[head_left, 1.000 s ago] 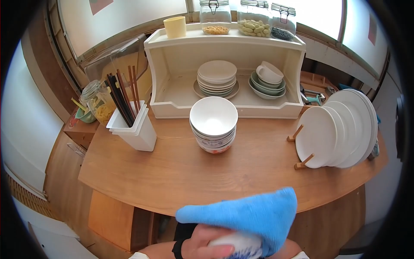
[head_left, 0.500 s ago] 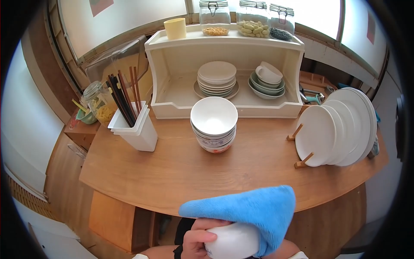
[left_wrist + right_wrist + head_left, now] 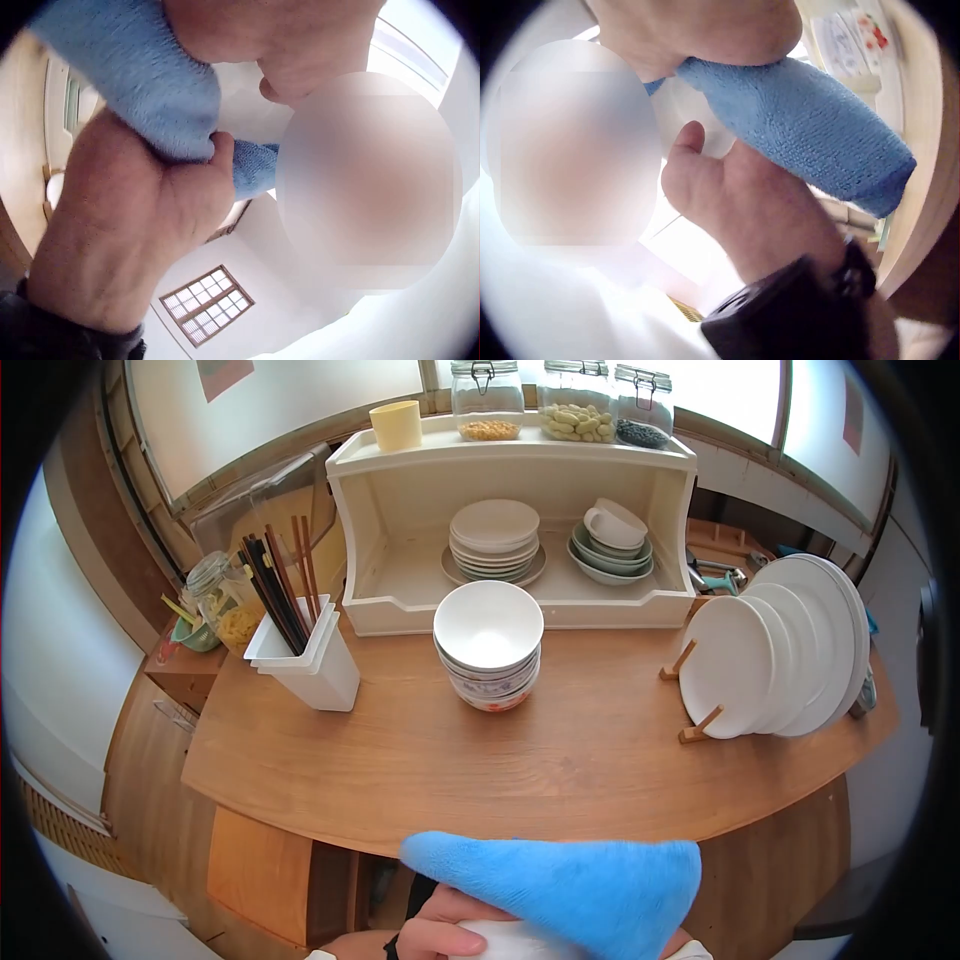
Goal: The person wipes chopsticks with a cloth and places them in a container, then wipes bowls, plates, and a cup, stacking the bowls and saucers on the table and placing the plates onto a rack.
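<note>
At the bottom of the head view my left hand (image 3: pixel 440 930) grips a white bowl (image 3: pixel 510 940), its thumb lying on the bowl's surface. A blue cloth (image 3: pixel 570 880) drapes over the bowl and conceals my right hand in that view. The left wrist view shows my right hand (image 3: pixel 142 210) gripping the cloth (image 3: pixel 142 82) against the bowl (image 3: pixel 251 105). In the right wrist view, the left thumb (image 3: pixel 690 139) presses on the bowl (image 3: pixel 697 112). Both hands are in front of the table's near edge.
A stack of bowls (image 3: pixel 488 630) stands mid-table (image 3: pixel 420 760). Behind it, a white shelf (image 3: pixel 400 560) holds plates (image 3: pixel 494 525) and cups; jars (image 3: pixel 580 410) stand on top. A chopstick holder (image 3: pixel 320 670) is left, a rack of plates (image 3: pixel 730 665) right.
The bowl has turned: blue pattern showed first, then plain white. Hands, bowl and cloth have dropped lower in the head view, and the cloth covers more of the bowl than half a second ago.
</note>
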The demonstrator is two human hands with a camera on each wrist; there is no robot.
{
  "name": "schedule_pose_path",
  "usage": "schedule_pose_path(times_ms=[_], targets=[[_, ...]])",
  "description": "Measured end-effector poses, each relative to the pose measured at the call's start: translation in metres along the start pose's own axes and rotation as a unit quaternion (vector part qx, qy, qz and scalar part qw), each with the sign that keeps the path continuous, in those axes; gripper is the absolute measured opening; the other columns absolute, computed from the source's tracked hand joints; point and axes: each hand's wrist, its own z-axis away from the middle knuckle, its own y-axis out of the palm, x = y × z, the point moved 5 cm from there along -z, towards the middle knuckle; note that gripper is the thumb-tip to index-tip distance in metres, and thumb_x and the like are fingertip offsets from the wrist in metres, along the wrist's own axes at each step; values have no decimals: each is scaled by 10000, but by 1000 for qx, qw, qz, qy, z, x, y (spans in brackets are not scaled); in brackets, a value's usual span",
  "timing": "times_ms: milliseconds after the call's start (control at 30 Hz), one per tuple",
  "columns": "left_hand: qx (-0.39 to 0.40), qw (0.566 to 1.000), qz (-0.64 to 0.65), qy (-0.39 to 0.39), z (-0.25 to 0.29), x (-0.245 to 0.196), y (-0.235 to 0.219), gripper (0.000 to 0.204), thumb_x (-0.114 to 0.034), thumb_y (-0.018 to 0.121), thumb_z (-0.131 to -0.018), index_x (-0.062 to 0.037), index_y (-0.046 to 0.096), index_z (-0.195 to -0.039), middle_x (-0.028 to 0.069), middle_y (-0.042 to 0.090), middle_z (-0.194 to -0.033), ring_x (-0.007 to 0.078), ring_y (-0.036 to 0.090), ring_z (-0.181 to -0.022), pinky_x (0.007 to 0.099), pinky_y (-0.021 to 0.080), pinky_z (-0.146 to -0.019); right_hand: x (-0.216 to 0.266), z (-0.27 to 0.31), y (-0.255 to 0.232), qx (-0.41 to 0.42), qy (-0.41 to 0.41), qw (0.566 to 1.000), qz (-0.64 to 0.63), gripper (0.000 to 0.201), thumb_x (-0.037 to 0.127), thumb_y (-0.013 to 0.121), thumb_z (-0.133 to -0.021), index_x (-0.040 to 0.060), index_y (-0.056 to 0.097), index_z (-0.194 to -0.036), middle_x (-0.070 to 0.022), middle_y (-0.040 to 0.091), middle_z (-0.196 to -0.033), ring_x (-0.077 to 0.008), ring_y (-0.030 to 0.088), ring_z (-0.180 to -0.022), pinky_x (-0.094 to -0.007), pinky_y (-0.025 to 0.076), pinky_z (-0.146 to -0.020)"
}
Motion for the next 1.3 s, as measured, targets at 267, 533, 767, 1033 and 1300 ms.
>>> schedule_pose_path(times_ms=[267, 533, 767, 1033, 1300], targets=[[-25, 974, 195, -118, -17, -14, 2, 526, -261, 479, -957, 10, 312, -1375, 128, 420, -1333, 220, 411, -1262, 384, 305, -1073, 2, 0, -43, 66, 98, 947, 300, 290, 213, 586, -920, 154, 481, -1184, -148, 565, -1159, -311, 530, -1151, -440, 417, -1015], [-6, 974, 202, -105, -20, 3, 11, 555, -290, 473, -963, 13, 302, -1395, 133, 391, -1369, 231, 386, -1295, 406, 279, -1089, 7, 5, -10, -58, -73, 993, 67, 206, 227, 565, -931, 149, 520, -1116, -116, 596, -1111, -302, 546, -1106, -428, 409, -1021], [-19, 995, 92, -40, -2, 9, -6, 568, -301, 484, -957, 9, 308, -1400, 153, 376, -1391, 265, 379, -1303, 444, 267, -1089, -20, -10, -31, 2, 86, 995, 58, 169, 239, 559, -936, 150, 517, -1074, -104, 612, -1069, -327, 561, -1047, -449, 403, -1023], [-14, 996, 85, -36, -7, 15, -1, 583, -312, 498, -951, 5, 316, -1406, 175, 358, -1416, 304, 372, -1313, 486, 253, -1088, -2, 4, -36, -135, -130, 981, 55, 238, 225, 582, -924, 125, 568, -1140, -118, 614, -1102, -308, 564, -1058, -404, 400, -1032], [1, 997, 67, -28, 0, 17, 0, 598, -324, 511, -945, 1, 324, -1411, 198, 341, -1441, 343, 364, -1323, 528, 239, -1088, -24, -6, -18, -17, 84, 996, -15, 316, 179, 611, -907, 77, 540, -1197, -143, 575, -1198, -291, 534, -1141, -404, 392, -1040]])
